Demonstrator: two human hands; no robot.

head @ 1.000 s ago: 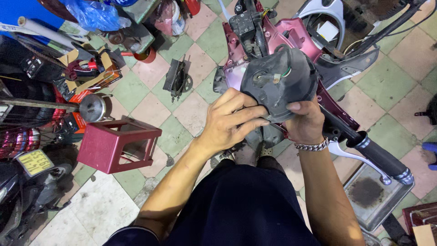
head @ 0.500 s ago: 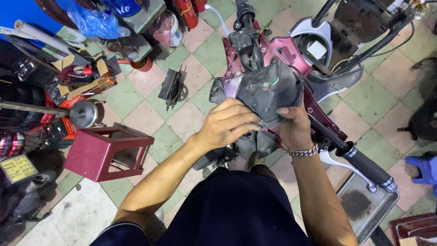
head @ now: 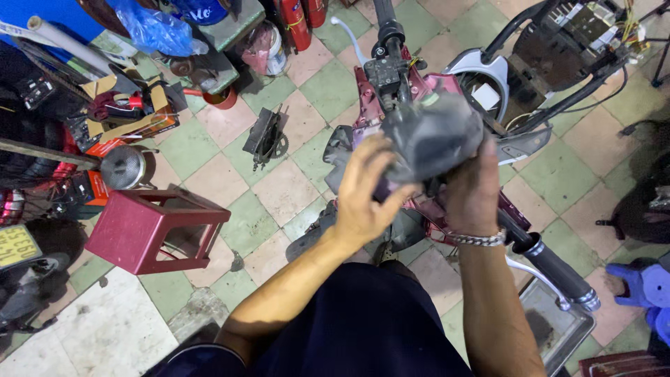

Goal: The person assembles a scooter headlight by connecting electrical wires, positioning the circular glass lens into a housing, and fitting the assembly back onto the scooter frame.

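Left fingers: I see my left hand [head: 370,192] curled onto the near-left side of the grey housing [head: 434,136].
Right fingers: my right hand [head: 473,188] is clamped on its right side; a metal bracelet [head: 479,239] circles the wrist.
Housing: centre frame, above the maroon scooter handlebar [head: 558,274].
Surroundings: red stool [head: 150,230] lies on the tiled floor [head: 279,188] at left.

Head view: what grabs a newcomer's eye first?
Dead centre, the left hand and right hand clasp a dark grey cover over the maroon scooter handlebar. At lower left a dark red stool lies on its side on the checkered tile floor. A blue plastic bag sits among clutter at upper left.
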